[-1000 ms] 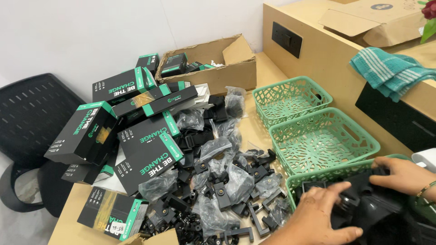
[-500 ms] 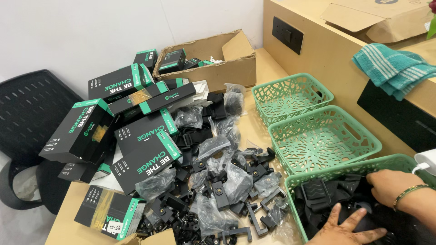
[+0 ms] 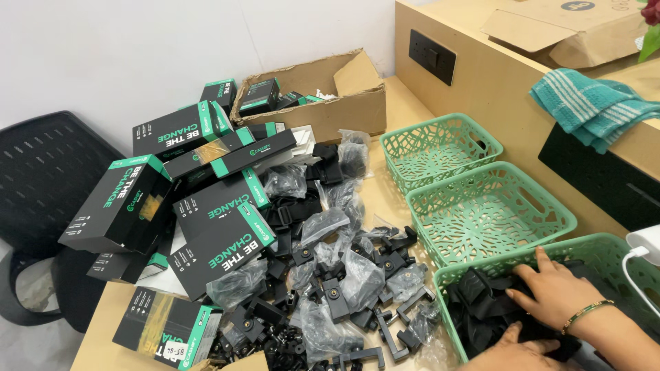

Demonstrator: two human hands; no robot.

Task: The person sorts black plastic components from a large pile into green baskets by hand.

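Lower right of frame: right hand (image 3: 553, 295) and left hand (image 3: 512, 350), fingers spread, press flat on black parts (image 3: 481, 309), packing them down inside nearest green basket (image 3: 619, 251).

Packing workroom: stacked product boxes (image 3: 172, 199), sorting baskets (image 3: 491, 213), desk (image 3: 399, 117).

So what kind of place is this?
Probably a packing or sorting desk in an office or small workshop: stacked product boxes, a heap of bagged black parts, green baskets, and an office chair.
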